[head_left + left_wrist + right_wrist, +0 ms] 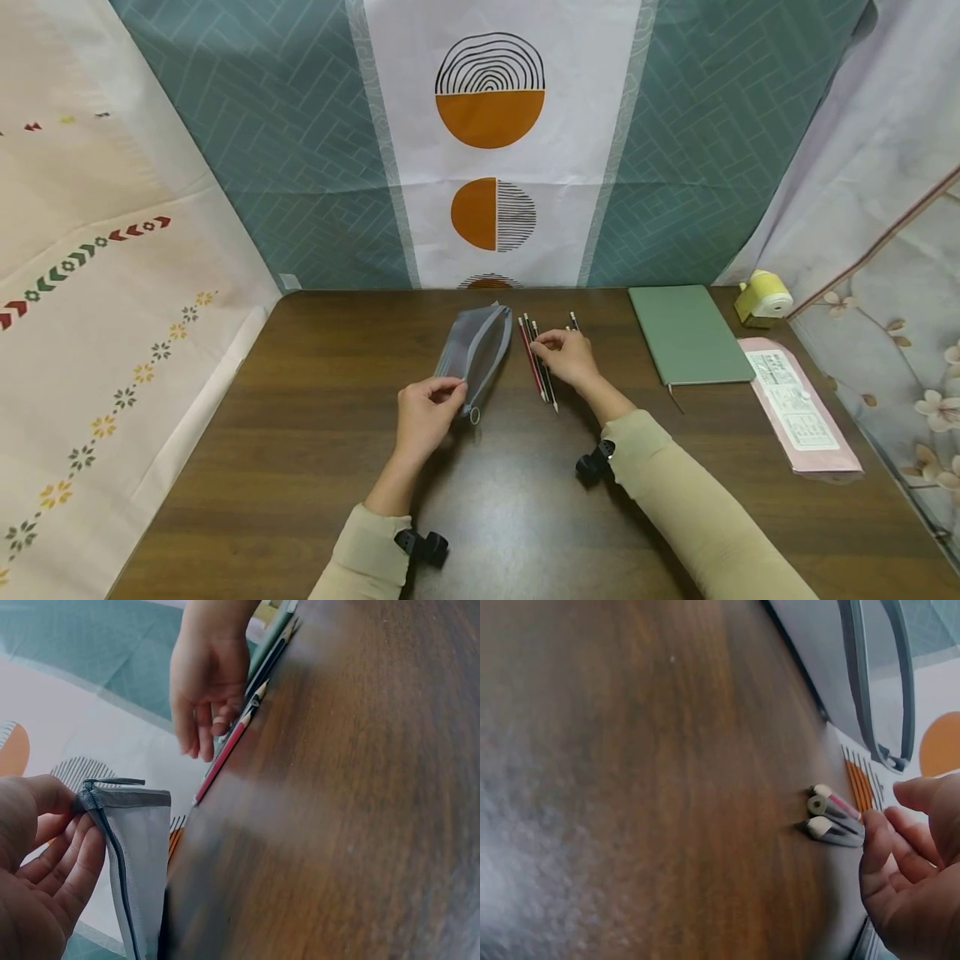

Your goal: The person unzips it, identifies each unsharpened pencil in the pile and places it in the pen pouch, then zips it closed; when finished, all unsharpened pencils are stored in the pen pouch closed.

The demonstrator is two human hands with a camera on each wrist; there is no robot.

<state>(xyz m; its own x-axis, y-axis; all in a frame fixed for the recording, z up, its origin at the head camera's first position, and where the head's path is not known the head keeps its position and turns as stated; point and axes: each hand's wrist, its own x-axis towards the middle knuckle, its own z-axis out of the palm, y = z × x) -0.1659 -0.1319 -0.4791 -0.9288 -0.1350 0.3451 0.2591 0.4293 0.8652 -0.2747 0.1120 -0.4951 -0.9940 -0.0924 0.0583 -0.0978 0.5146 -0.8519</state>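
A grey mesh zip pouch (459, 340) lies on the table with its zipped mouth parted. My left hand (426, 414) pinches the near corner of the pouch between thumb and index finger, by the zip's ring pull (475, 416). To the right lies a red pencil (531, 360) beside several dark pencils (548, 385). Over these, my right hand (568, 357) hovers with loosely bent fingers. In the right wrist view, its thumb stands apart from the fingers, and the pencils (836, 834) lie just beyond them. More pencil ends (573, 320) show behind that hand, partly hidden.
At the back right lies a green notebook (690, 335) with a ribbon marker. Beside it stand a yellow pencil sharpener (762, 298) and, nearer, a flat pink package (798, 408) with a white label. Patterned cloths hang around the wooden table (300, 467).
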